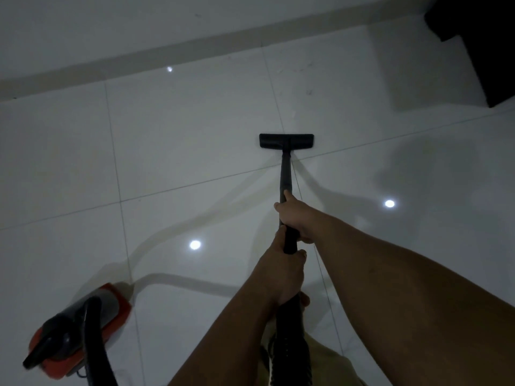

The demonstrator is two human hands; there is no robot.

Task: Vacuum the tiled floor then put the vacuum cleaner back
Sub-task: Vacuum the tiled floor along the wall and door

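Tiled floor (195,140); both hands on wand (285,174).

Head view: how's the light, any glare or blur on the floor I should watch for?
Head view: dim overall; three bright ceiling-light reflections on the glossy tiles, the nearest left of the wand; soft shadows of hose and arms across the floor; grout lines bow from wide-angle distortion; the canister is motion-blurred; floor head sharp; both hands, right hand and left hand, grip the wand.
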